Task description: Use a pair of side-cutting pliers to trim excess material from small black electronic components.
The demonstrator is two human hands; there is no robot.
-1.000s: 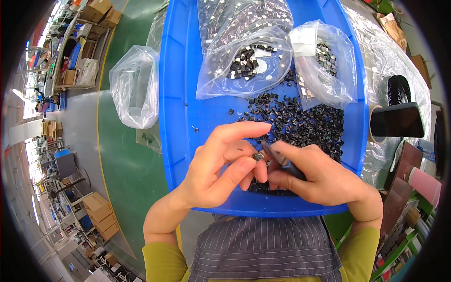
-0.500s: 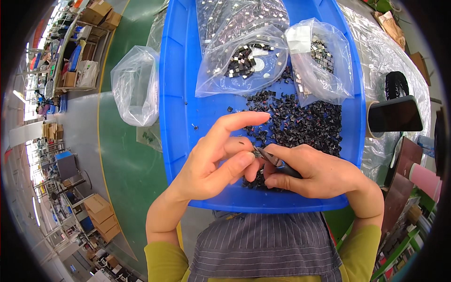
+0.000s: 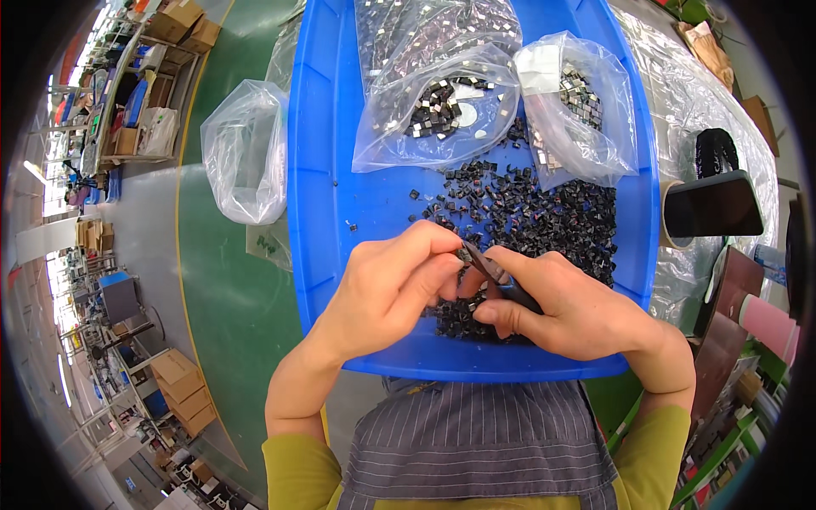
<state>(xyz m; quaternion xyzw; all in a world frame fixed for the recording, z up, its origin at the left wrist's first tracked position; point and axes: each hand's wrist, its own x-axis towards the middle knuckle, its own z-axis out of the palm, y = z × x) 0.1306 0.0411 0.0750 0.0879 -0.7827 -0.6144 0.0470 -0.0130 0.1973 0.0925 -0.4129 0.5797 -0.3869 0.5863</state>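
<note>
My left hand [image 3: 387,285] is closed, thumb and fingers pinched around a small black part that they mostly hide. In my right hand [image 3: 569,302] lie dark-handled pliers [image 3: 512,289] with a slim, pointed grey end. Their tip meets the left fingertips at the small part. Both hands are over the near half of a blue tray [image 3: 327,229]. Beneath and beyond them spreads a heap of small black parts [image 3: 552,225], some of it covered by my fingers.
Clear plastic bags [image 3: 382,140] [image 3: 620,140] holding small black-and-silver pieces lie at the tray's far end. An empty-looking plastic bag [image 3: 242,161] hangs outside its left wall. At the right, a phone [image 3: 714,204] leans by a tape roll [image 3: 676,225]. Cardboard boxes [image 3: 183,391] stand farther left.
My left index finger, raised and stretched before, has come down, and its tip now meets the thumb side at the pliers' tip. The right hand has barely shifted.
</note>
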